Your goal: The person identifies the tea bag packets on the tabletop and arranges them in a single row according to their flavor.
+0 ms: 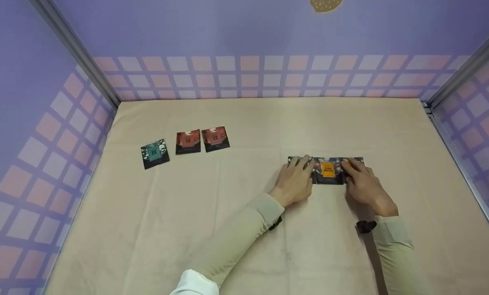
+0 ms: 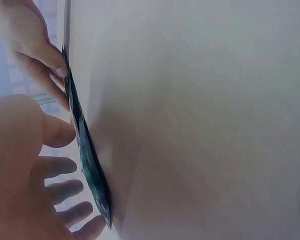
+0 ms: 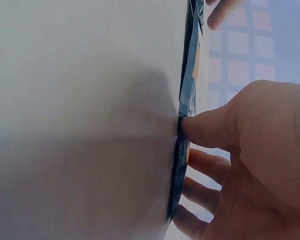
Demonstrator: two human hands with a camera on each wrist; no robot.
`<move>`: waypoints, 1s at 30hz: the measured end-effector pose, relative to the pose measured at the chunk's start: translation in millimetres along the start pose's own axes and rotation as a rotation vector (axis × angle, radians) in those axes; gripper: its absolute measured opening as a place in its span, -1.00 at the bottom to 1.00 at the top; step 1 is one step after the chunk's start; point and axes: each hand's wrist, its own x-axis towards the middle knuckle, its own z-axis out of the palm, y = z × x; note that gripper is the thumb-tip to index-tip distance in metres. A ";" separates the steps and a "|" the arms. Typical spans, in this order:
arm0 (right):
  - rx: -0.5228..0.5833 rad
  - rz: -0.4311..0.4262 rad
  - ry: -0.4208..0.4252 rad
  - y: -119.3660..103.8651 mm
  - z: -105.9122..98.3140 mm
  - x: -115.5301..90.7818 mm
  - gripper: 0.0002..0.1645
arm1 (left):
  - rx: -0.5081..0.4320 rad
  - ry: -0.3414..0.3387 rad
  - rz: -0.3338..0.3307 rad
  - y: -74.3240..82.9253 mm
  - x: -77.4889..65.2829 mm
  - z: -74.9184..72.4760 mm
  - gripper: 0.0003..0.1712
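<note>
A row of flat, dark sachets lies on the cloth at the right in the head view. The middle sachet (image 1: 328,177) has an orange label and shows between the hands. My left hand (image 1: 295,180) rests over the left sachet (image 2: 93,172), fingers spread and bent slightly, covering most of it. On the right end of the row, my right hand (image 1: 364,184) touches another sachet (image 3: 178,172) with thumb and fingertips. That one is largely hidden under the hand. In both wrist views the sachets appear edge-on, thin and slightly puffed, with fingertips at their upper faces.
Farther left lie a green-labelled sachet (image 1: 155,153) and two red-labelled sachets, one on the left (image 1: 188,141) and one on the right (image 1: 216,139). A beige cloth (image 1: 211,196) covers the table. Purple checked panels (image 1: 248,73) enclose the back and sides.
</note>
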 end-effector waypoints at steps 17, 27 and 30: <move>-0.015 -0.012 0.010 -0.5 -4.4 -0.4 -0.35 | -0.060 0.104 -0.054 -74.9 -26.3 -21.1 -0.39; -0.002 0.003 0.018 -1.8 -2.9 0.3 -0.35 | -0.093 0.209 -0.106 -140.1 -58.7 -23.3 -0.41; -0.003 -0.002 0.010 -2.1 -1.9 -0.5 -0.35 | -0.081 0.228 -0.147 -162.5 -70.0 -23.0 -0.42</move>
